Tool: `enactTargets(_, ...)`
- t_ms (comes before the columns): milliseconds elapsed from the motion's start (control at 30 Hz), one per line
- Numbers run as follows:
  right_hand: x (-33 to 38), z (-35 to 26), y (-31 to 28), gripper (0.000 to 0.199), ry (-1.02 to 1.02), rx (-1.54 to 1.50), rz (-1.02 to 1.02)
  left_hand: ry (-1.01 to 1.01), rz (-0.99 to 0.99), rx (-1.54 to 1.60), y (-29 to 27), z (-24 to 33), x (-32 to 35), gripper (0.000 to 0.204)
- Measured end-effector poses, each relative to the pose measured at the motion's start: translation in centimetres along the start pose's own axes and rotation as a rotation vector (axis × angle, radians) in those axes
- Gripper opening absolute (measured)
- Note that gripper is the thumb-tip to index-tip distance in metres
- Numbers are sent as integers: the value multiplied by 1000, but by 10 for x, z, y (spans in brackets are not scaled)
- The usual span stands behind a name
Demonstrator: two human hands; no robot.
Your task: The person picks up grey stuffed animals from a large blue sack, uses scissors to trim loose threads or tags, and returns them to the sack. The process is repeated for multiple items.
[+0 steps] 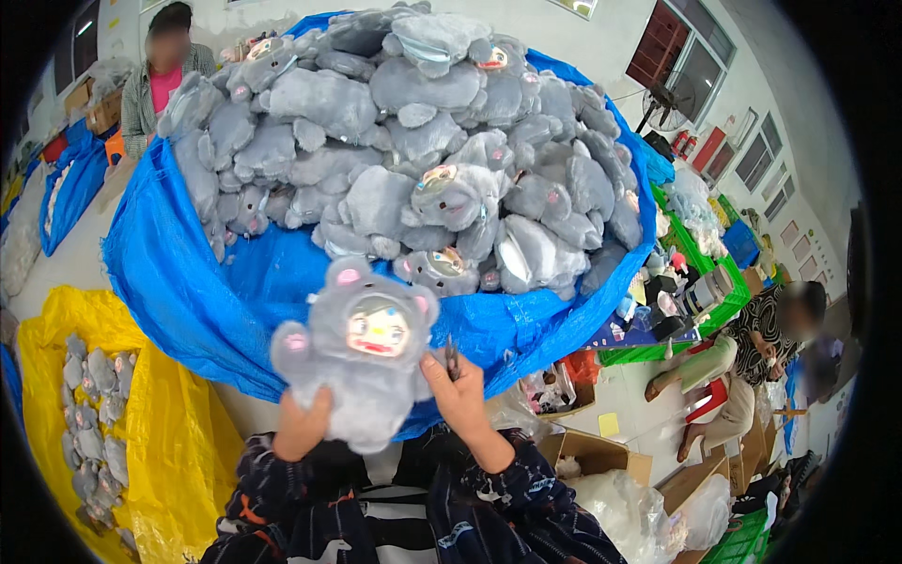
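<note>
In the head view I see the grey plush doll [362,362] held upright just below centre, its long axis running from 12 to 6 o'clock, hooded head at 12, painted face turned toward me. My left hand [303,428] has its grip closed on the doll's lower edge at about 7 o'clock of the toy. My right hand [458,395] sits at 4 o'clock of it, thumb pressed to the doll's side, fingers also pinching a small dark tool [451,357]. Behind, at 12 o'clock, a blue sack [188,273] is heaped with grey plush dolls [413,141]. A yellow sack [178,423] lies at 8 o'clock.
</note>
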State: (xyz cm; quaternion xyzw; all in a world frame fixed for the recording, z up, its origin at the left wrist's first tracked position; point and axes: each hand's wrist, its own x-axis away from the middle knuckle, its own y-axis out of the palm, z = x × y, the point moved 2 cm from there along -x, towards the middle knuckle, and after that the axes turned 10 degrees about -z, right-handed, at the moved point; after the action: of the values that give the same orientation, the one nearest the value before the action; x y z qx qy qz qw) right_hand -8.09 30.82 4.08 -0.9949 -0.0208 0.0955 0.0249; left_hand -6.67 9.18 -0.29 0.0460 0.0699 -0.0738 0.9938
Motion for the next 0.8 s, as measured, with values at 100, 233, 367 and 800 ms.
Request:
enactTargets(100,-8,-8,7,30,-25,133,-84,-200,75,-142,-50,3,22,33)
enactTargets(233,-59,-38,-35,26,24,142,205,567,215,408,-139,66,54,43)
enactTargets(367,-137,-24,-46,28,-324,246,384,808,327,811,-118,103,57,46)
enactTargets(800,-38,-113,-18,37,-670,912,-270,681,12,-888,12,106,-30,68)
